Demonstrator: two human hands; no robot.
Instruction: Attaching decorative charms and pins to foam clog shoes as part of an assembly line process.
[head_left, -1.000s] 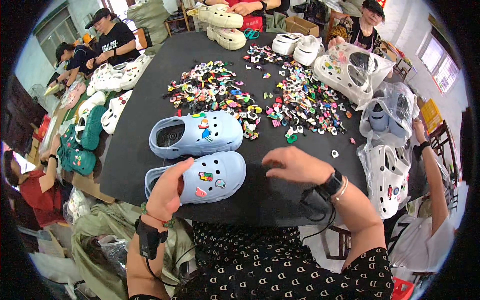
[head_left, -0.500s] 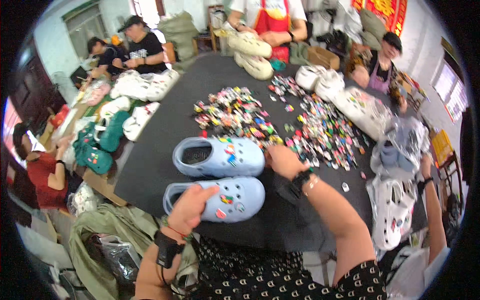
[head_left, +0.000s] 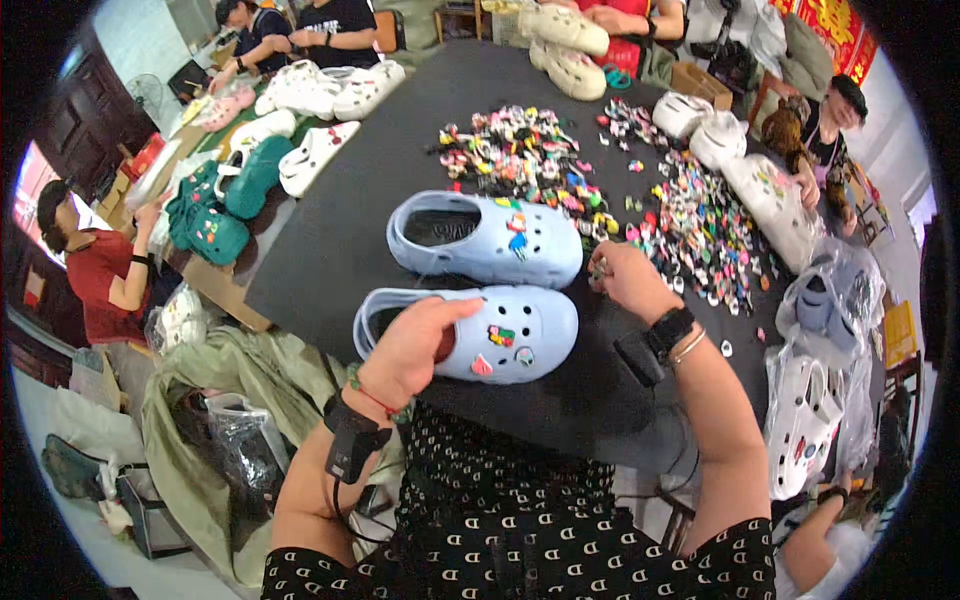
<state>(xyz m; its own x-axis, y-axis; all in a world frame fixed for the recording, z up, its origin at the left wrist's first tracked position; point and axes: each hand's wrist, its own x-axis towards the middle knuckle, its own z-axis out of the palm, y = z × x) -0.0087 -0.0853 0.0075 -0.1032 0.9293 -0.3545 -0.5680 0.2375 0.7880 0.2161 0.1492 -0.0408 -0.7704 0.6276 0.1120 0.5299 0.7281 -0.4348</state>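
**Two hands at a pair of pale blue clogs**

The left hand (head_left: pixel 415 350) grips the heel end of the near blue clog (head_left: pixel 505 335), thumb laid across its top, at the near edge of the black table (head_left: pixel 330 250). The right hand (head_left: pixel 628 280) pinches a small charm (head_left: pixel 597 270) — fingers closed narrowly — just beside the toe of the far blue clog (head_left: pixel 490 240). Beyond lies a spread of coloured charms (head_left: pixel 620 190). White clogs (head_left: pixel 330 90) and green clogs (head_left: pixel 225 200) line the left edge; clear bags of clogs (head_left: pixel 815 400) hang right. A red banner (head_left: pixel 835 30) — upper right corner.
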